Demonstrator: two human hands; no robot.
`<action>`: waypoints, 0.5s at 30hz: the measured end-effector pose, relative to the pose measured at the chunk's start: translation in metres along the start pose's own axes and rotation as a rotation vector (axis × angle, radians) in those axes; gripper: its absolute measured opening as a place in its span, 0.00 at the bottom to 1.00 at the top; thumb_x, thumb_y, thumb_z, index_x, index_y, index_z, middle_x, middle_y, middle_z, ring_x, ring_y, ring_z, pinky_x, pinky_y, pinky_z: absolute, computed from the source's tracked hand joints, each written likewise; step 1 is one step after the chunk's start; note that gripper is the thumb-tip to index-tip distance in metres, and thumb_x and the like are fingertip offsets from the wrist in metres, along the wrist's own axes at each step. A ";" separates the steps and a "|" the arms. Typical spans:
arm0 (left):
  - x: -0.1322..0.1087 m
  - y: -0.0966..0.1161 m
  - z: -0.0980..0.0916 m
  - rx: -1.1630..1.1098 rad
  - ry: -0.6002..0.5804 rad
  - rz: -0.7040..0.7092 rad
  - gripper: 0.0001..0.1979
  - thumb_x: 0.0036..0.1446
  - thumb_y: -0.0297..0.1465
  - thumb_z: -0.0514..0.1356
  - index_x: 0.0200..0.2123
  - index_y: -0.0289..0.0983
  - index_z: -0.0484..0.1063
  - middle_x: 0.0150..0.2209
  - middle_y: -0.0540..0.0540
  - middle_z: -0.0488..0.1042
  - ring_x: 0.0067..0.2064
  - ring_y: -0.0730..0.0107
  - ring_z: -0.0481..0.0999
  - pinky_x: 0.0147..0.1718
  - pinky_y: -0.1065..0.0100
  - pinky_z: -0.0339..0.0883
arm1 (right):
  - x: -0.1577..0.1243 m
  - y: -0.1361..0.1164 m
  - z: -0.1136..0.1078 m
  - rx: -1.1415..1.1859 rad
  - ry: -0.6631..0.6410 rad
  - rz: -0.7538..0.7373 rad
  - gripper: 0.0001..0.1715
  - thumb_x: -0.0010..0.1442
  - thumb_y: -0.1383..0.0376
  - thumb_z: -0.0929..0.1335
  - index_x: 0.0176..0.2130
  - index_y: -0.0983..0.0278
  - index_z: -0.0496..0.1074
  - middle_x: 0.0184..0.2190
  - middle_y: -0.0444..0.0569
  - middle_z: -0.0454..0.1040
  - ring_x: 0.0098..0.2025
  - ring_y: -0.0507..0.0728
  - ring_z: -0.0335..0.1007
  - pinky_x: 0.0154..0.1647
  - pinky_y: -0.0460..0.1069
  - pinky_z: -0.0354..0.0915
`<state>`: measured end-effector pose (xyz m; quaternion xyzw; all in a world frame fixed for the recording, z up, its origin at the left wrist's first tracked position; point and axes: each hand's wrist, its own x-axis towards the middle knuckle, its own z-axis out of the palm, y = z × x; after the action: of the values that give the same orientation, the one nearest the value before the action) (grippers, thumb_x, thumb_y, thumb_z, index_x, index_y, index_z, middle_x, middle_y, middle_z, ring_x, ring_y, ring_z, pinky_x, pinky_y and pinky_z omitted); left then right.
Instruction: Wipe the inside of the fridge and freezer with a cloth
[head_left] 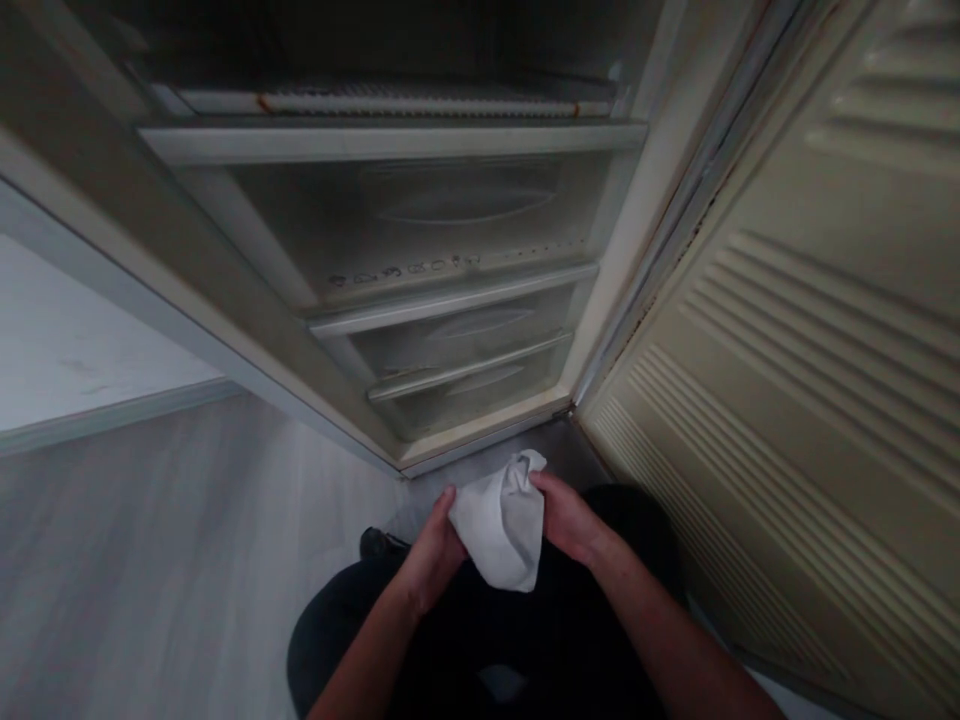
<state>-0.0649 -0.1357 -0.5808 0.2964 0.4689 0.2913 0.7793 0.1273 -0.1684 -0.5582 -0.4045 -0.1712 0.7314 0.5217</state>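
Note:
A crumpled white cloth [499,525] is held between both hands, over my lap and in front of the freezer's base. My left hand [437,545] grips its left edge, thumb on top and the other fingers underneath. On the opposite side my right hand [566,515] pinches a bunched upper corner, its thumb showing against the cloth. Part of the cloth is folded over itself. Facing me is an upright freezer with its door open, and its lowest drawer [480,392] is just beyond the cloth.
Above sit more clear-fronted drawers [450,215] and a frosty white shelf [405,103] with rust spots. The ribbed open door [810,330] stands close on my right. Grey wood-look floor [202,540] spreads to the left, beside a white wall [82,330]. My dark-clothed knees frame the lower view.

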 end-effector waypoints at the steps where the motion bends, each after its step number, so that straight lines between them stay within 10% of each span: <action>1: -0.004 -0.003 -0.002 0.004 0.012 -0.008 0.38 0.60 0.57 0.53 0.58 0.32 0.71 0.56 0.33 0.78 0.61 0.46 0.75 0.64 0.47 0.66 | 0.000 0.001 -0.004 -0.064 0.002 -0.014 0.25 0.56 0.49 0.74 0.45 0.63 0.78 0.43 0.50 0.81 0.49 0.61 0.77 0.56 0.55 0.67; 10: -0.016 -0.015 -0.014 0.114 0.175 0.111 0.39 0.48 0.43 0.73 0.63 0.45 0.68 0.64 0.46 0.72 0.67 0.52 0.67 0.72 0.54 0.52 | 0.003 0.026 -0.012 -0.466 0.113 -0.197 0.37 0.45 0.61 0.80 0.54 0.60 0.71 0.49 0.47 0.79 0.50 0.61 0.75 0.54 0.55 0.68; 15: -0.023 -0.015 -0.011 -0.046 0.258 -0.008 0.44 0.57 0.40 0.66 0.71 0.52 0.48 0.63 0.44 0.72 0.59 0.58 0.77 0.62 0.55 0.68 | -0.001 0.035 -0.016 -0.339 0.055 -0.106 0.38 0.42 0.65 0.80 0.53 0.61 0.72 0.45 0.45 0.80 0.45 0.59 0.76 0.49 0.52 0.70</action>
<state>-0.0815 -0.1597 -0.5834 0.2370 0.5596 0.3347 0.7202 0.1179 -0.1855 -0.5911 -0.4971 -0.2988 0.6519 0.4884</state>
